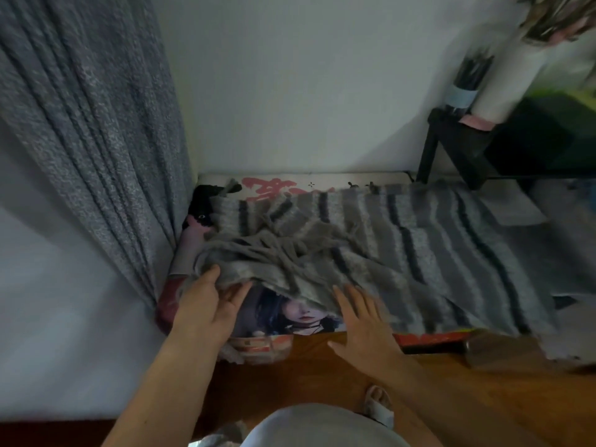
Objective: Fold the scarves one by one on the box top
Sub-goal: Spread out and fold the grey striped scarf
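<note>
A grey knitted scarf (403, 246) with dark and light stripes lies across the printed box top (277, 185), its fringed end folded back over the left part. My left hand (206, 304) touches the scarf's near left edge, thumb on the fabric and fingers slipped just under the fold. My right hand (361, 321) lies flat with spread fingers at the scarf's near edge, fingertips on the fabric. The scarf's right end hangs over the box's right side.
A blue-grey curtain (90, 133) hangs at the left against the white wall. A black stand (458, 150) holding a pale vase and a pen holder is at the back right. Wooden floor (322, 375) lies between me and the box.
</note>
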